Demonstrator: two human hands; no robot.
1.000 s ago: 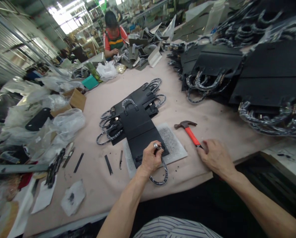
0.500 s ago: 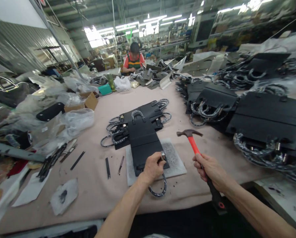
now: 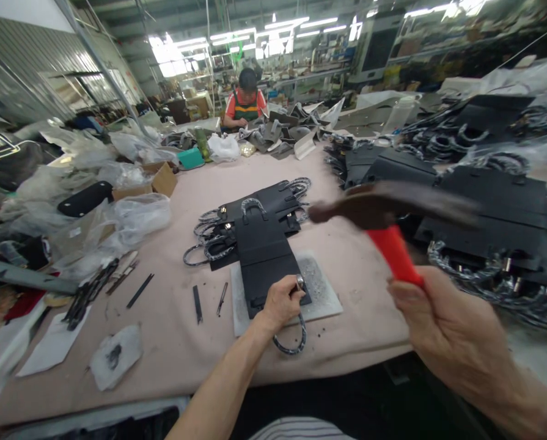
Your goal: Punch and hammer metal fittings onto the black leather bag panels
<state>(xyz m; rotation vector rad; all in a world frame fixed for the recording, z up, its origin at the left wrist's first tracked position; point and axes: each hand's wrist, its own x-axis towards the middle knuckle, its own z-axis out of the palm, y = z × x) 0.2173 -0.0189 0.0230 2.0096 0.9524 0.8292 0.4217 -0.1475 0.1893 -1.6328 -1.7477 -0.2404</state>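
Note:
My left hand [image 3: 281, 300] is closed round a short metal punch [image 3: 299, 281], its shiny round top showing above the fingers. It rests on the near right corner of a black bag panel [image 3: 267, 252]. That panel lies flat, partly over a pale slab [image 3: 324, 286] strewn with dark bits. A plastic-wrapped loop handle [image 3: 293, 351] curves out below the hand. Raised at the right and close to the camera, my right hand [image 3: 456, 336] grips a claw hammer [image 3: 393, 249] by its red and black handle. The hammer head is blurred by motion.
More black bag pieces [image 3: 273, 198] with wrapped handles lie beyond the panel. Stacks of them [image 3: 493, 201] fill the right side. Thin tools [image 3: 222, 299] and a black strip [image 3: 197, 304] lie at left, near plastic bags and a carton [image 3: 161, 181]. A co-worker [image 3: 245, 104] sits at the far end.
My right hand has lifted the hammer up and towards the camera, and it now looks much larger. My left hand stays in place on the panel with the punch.

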